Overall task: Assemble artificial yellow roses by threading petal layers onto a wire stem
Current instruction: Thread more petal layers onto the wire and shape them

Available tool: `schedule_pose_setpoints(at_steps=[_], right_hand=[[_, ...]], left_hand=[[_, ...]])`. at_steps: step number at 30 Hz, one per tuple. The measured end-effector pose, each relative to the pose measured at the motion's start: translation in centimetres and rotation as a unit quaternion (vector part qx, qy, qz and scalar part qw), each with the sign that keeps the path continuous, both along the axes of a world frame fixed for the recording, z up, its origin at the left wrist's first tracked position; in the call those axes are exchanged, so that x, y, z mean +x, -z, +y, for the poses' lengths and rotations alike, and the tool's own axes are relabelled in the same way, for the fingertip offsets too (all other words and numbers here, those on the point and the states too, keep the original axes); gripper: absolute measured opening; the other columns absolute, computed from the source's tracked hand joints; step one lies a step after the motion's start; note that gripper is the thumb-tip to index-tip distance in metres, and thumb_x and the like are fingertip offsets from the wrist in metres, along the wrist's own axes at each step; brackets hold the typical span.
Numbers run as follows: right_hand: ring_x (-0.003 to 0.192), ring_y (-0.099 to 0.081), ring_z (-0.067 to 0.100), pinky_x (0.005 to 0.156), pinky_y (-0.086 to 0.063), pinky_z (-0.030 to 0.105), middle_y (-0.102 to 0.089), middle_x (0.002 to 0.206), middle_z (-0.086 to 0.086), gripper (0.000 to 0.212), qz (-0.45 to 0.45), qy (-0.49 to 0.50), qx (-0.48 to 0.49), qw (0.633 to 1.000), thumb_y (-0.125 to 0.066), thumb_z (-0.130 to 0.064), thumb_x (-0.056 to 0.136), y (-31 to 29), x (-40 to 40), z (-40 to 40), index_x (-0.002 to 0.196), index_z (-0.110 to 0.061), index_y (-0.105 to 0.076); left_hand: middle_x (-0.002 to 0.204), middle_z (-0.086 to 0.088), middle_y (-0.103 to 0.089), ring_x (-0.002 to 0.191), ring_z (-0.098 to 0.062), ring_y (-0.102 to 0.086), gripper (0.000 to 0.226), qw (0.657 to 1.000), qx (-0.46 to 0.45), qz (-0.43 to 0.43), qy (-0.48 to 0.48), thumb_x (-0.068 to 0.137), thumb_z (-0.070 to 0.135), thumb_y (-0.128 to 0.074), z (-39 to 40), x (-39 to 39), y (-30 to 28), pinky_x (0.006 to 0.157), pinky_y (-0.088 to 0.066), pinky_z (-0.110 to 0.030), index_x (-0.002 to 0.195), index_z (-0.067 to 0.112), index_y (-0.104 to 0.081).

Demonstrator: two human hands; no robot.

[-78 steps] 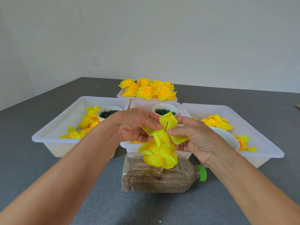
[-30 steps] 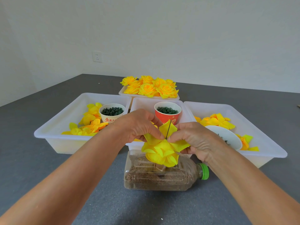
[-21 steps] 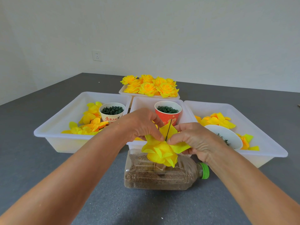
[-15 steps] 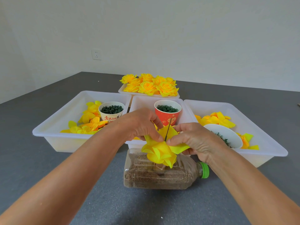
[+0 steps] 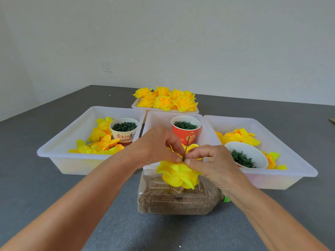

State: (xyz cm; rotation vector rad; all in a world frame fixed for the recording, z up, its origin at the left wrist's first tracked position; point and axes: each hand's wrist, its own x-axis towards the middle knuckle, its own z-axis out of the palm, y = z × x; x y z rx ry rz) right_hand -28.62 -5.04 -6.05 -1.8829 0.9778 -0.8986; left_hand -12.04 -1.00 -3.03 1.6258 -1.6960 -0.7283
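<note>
Over the plastic bottle (image 5: 178, 200) lying on its side at the near middle of the grey table (image 5: 45, 192), both hands meet on a half-built yellow rose (image 5: 178, 175). The left hand (image 5: 155, 146) has its fingers curled, thumb and fingertips pinching at the top of the petals right beside the thin dark wire stem (image 5: 186, 147). The right hand (image 5: 212, 162) is curled the same way, its thumb and forefinger pinched against the wire from the other side. The wire stands nearly upright, its tip showing in front of the red cup (image 5: 185, 131); its lower part is hidden by the petals and fingers, and where it enters the bottle cannot be made out. The bottle holds brown grainy fill, and its green cap (image 5: 226, 199) is mostly covered by the right wrist.

Three white tubs sit side by side behind the hands: the left tub (image 5: 59, 147) with loose yellow petals (image 5: 101, 140) and a pale cup (image 5: 124, 130) of dark green bits, the middle tub (image 5: 154, 118) with the red cup, and the right tub (image 5: 293, 160) with more petals and a white bowl (image 5: 248, 156) of green pieces. A fourth tray (image 5: 145, 107) farther back carries finished roses (image 5: 166, 99), heaped too closely to count.

Bare grey tabletop lies open to either side of the bottle, under both forearms.
</note>
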Motion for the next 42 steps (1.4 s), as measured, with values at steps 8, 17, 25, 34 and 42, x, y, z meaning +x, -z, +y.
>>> schedule_pose_setpoints(at_steps=[8,17,25,34,42], right_hand=[[0.062,-0.061,-0.007,0.057,-0.048,0.009,-0.068,0.071,-0.009,0.019,-0.068,-0.025,0.079,0.994,-0.082,-0.007,0.063,0.0,-0.1,-0.1,0.061,-0.021,-0.071],[0.067,-0.064,-0.003,0.059,-0.051,0.013,-0.07,0.07,-0.007,0.016,-0.089,-0.025,0.102,0.99,-0.08,-0.003,0.066,0.4,-0.4,-0.3,0.063,-0.017,-0.073],[0.075,-0.064,0.006,0.069,-0.054,0.022,-0.069,0.077,-0.004,0.015,-0.085,-0.006,0.092,0.992,-0.078,0.0,0.069,1.2,-0.3,-0.1,0.066,-0.014,-0.072],[0.068,-0.062,0.005,0.064,-0.048,0.013,-0.072,0.072,-0.002,0.018,-0.07,0.018,0.047,0.996,-0.074,-0.006,0.076,-0.7,-3.3,-4.3,0.065,-0.021,-0.072],[0.091,-0.063,0.034,0.077,-0.052,0.039,-0.068,0.102,0.022,0.014,0.083,0.244,0.038,0.966,-0.062,-0.006,0.082,-1.0,-8.7,-15.3,0.09,0.004,-0.069]], left_hand=[[0.07,0.012,-0.066,0.07,0.002,-0.06,0.011,0.998,-0.041,0.053,-0.007,0.064,0.022,-0.085,0.6,-0.3,1.1,0.065,-0.047,-0.012,0.069,0.022,-0.075],[0.071,0.004,-0.061,0.069,0.0,-0.055,0.013,0.99,-0.133,0.032,0.026,0.067,0.014,-0.081,0.6,-0.2,2.6,0.067,-0.043,-0.014,0.07,0.004,-0.074],[0.077,-0.01,-0.064,0.077,-0.016,-0.058,0.03,0.982,-0.168,0.065,0.056,0.064,0.03,-0.074,0.3,0.0,3.7,0.076,-0.045,-0.022,0.068,0.0,-0.071],[0.067,0.001,-0.06,0.067,-0.009,-0.056,0.017,0.989,-0.112,0.067,0.069,0.07,0.008,-0.079,0.2,-0.1,2.9,0.067,-0.046,-0.025,0.058,0.008,-0.067],[0.068,-0.001,-0.062,0.065,-0.009,-0.056,0.023,0.993,-0.101,0.047,0.046,0.071,0.008,-0.079,0.4,-0.4,2.4,0.065,-0.045,-0.023,0.053,0.016,-0.066]])
